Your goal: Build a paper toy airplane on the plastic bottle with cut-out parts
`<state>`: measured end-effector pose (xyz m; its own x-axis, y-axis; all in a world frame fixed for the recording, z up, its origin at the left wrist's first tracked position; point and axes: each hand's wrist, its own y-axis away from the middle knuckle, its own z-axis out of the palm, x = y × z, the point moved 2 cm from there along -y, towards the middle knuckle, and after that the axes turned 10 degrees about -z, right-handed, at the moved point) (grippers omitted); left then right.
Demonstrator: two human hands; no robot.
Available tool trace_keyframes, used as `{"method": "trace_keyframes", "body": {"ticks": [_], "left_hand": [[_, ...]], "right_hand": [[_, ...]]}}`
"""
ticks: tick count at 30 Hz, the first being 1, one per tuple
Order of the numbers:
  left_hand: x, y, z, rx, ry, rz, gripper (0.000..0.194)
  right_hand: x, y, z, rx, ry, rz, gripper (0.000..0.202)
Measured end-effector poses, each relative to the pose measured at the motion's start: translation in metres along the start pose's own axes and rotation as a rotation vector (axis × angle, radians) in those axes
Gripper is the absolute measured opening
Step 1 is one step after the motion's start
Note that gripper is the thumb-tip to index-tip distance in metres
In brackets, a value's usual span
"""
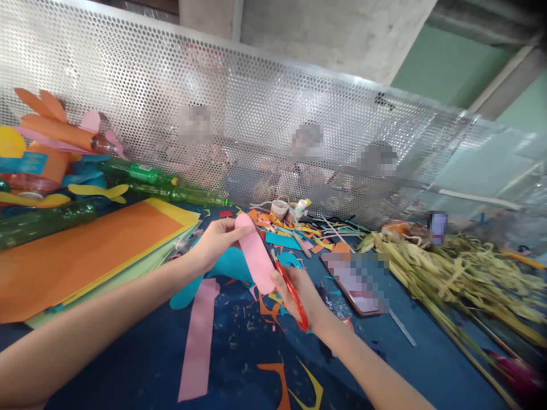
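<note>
Between thumb and fingers, my left hand (pixel 216 242) pinches the upper end of a pink paper strip (pixel 256 256) with rounded ends. My right hand (pixel 305 296) is closed around a pair of red-handled scissors (pixel 294 296), whose blades lie along the strip's right edge. The thumb of that hand also touches the strip's lower end. Below on the blue table (pixel 149 364) lies a longer pink paper piece (pixel 199 341). A blue paper shape (pixel 231 265) is partly hidden behind my left hand and the strip.
Stacked coloured paper (pixel 98 245), green plastic bottles (pixel 145 172) and orange paper models (pixel 60 128) fill the left. Paper scraps (pixel 284 240) spread across the middle. A phone (pixel 352 285) and dried husks (pixel 436 285) lie at right. A perforated metal panel (pixel 256 97) stands behind.
</note>
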<state>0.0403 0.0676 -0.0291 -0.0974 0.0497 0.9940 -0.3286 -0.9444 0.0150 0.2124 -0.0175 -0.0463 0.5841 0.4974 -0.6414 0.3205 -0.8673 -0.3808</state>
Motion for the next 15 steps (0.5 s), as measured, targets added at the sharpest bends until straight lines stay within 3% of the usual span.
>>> {"method": "trace_keyframes", "body": {"ticks": [8,11,15], "left_hand": [[0.0,0.002,0.004,-0.016,-0.062,-0.002,0.023],[-0.002,0.002,0.006,-0.042,-0.06,-0.026,0.024],[-0.002,0.003,0.006,-0.046,-0.104,-0.02,0.026]], "right_hand": [[0.003,0.005,0.003,-0.067,-0.17,0.055,0.05],[0.005,0.003,0.0,-0.004,-0.211,0.075,0.053],[0.019,-0.005,-0.005,0.156,-0.331,0.264,0.047]]}}
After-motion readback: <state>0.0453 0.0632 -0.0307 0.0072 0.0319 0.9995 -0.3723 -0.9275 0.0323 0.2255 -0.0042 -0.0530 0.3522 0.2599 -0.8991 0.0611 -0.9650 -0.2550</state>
